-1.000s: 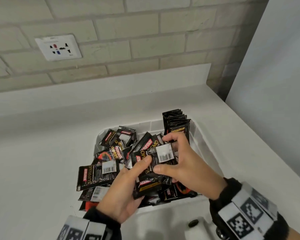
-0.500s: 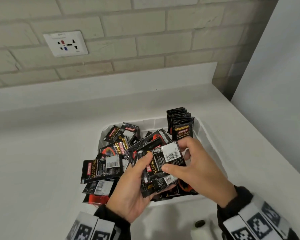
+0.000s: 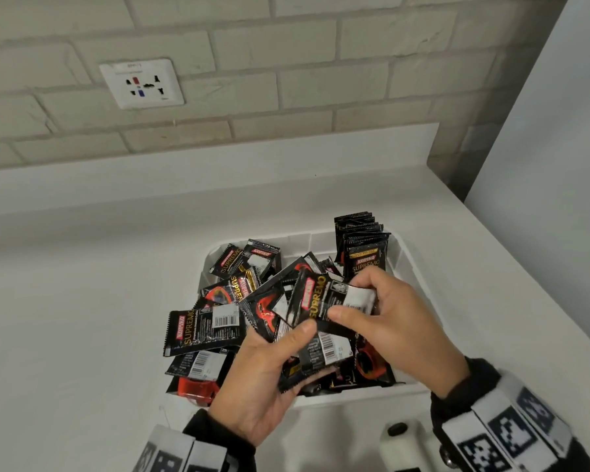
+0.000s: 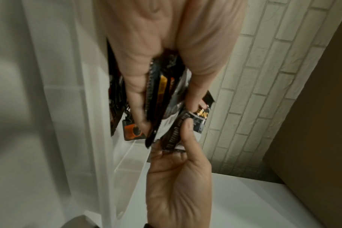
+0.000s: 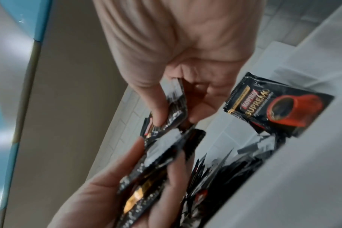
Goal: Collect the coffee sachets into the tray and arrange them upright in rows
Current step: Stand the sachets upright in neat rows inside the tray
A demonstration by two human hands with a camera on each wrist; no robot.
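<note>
My left hand holds a small stack of sachets above the near edge of the tray, thumb pressed on top and fingers curled beneath, so the packets stay squared against each other instead of fanning out. I keep them flat in my palm because a bundle is easier to stand up than loose singles.

My right hand pinches 1 more sachet between thumb and fingers, just over that stack and touching it. I hold it by its end so I can turn its printed face the same way as the others before it joins them.

Most of the remaining sachets lie in a loose heap across the left and middle of the tray, flat and overlapping, with a few hanging over the tray's left rim. In the tray's far right corner, 1 upright row leans against the wall, faces toward me. I judge that the row starts there because the corner props the first packets.

The tray sits on the white counter, close to its right edge. I judge the sorting is at an early stage.
</note>
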